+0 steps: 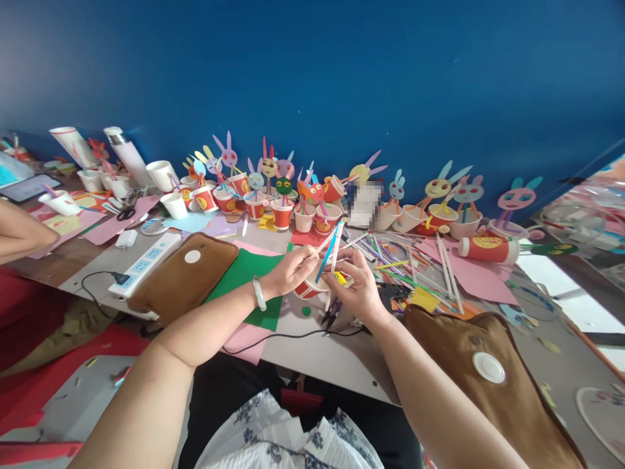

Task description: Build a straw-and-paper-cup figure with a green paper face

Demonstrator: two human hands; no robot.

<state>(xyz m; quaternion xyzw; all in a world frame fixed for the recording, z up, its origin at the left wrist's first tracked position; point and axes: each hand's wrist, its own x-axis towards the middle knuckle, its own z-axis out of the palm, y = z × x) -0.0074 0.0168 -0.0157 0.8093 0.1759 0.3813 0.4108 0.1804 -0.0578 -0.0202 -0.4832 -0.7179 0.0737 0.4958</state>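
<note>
Both of my hands meet above a red and white paper cup (308, 288) near the middle of the table. My left hand (296, 268) has its fingers pinched on a pale straw that slants up to the right. A blue straw (326, 255) and a white one rise between the hands and come together at the top. My right hand (358, 281) is curled round the lower part of the white straw, beside the cup. Green paper (249, 280) lies under my left wrist. Dark scissors (332, 314) rest just below my right hand.
Paper cups with rabbit figures (283, 202) line the wall. Brown pouches (183, 277) lie left and right, near a power strip (149, 260). Loose straws (415, 273) and pink paper (471, 277) cover the right side. Another person's arm (22, 231) shows at far left.
</note>
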